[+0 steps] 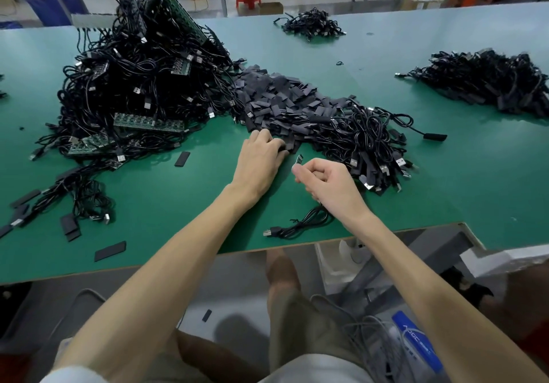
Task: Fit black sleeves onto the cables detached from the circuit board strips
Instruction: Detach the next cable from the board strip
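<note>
Closest in, a black cable (300, 225) lies in loops on the green bench (178, 201), just under the right wrist. Its silver plug (268, 232) points left. The cable runs up into the right hand (323, 179). That hand is curled and pinches the cable's small end (298, 159) between thumb and first finger, holding it up off the bench.

Just to the left, very near, is the left hand (261, 159). It lies palm down, and its fingers bend onto the near edge of the pile of black sleeves (282, 100). The fingertips are tucked in, so I cannot tell if it has got one. One loose sleeve (181, 159) lies flat on the bench, left of the left hand.

Right of the right hand is a heap of cables with silver plugs (374, 145). Past the left hand and off to the left sits a big tangle of cables (133, 85) with green circuit board strips (148, 122) stuck in it. Far off to the right of both hands is another dark heap (490, 81). A small heap (312, 24) lies farthest away.
</note>
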`<state>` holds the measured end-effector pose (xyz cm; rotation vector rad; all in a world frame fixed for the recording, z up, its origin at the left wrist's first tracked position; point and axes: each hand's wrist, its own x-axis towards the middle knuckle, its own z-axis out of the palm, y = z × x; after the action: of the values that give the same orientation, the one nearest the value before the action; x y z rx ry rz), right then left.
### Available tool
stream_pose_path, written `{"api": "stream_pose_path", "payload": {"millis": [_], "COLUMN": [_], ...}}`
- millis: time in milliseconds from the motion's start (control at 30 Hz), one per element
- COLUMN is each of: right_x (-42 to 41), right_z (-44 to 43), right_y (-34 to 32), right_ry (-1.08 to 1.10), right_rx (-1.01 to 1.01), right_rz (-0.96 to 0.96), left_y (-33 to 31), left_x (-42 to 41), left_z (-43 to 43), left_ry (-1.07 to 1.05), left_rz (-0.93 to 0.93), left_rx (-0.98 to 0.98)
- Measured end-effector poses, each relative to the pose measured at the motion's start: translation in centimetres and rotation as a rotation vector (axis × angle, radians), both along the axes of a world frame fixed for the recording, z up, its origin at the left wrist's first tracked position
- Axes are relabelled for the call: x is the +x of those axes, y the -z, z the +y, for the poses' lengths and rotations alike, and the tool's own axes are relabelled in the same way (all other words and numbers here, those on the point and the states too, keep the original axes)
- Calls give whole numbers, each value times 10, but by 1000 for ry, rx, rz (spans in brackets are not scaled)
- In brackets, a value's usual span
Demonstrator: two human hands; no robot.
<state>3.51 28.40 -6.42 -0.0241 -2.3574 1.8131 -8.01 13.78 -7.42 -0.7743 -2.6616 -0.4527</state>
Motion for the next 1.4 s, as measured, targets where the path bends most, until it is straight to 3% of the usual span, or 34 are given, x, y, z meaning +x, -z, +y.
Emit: {"api": "stream_pose_path", "payload": {"millis": [200,400,533,633,733,1133,1267,1400], "right_x": [4,3,0,-2,-1,-2,0,2], "right_z": [0,-3,-3,-3,-2,-1,0,1], "right_y": [-2,-3,-1,0,1,-1,-2,-4], "right_ry": [-22,0,13,3,-11,-19,-14,-17], "right_rx": [59,84,94,84,94,53,38,0], "right_rz": [21,11,-10,-10,-2,-4,-13,-25], "left_y": [-4,-14,-11,-5,-2,-5,-4,-3], "left_x": [15,23,33,38,41,54,54,53], "left_z": [-11,-14,-22,-31,-32,-26,-27,-28], "left_ry": [11,-4,116,247,305,289,266,254], "left_rz": [-63,-273,-633,-787,-806,-499,-458,-542], "left_rx": [110,716,946,936,894,566,597,736]}}
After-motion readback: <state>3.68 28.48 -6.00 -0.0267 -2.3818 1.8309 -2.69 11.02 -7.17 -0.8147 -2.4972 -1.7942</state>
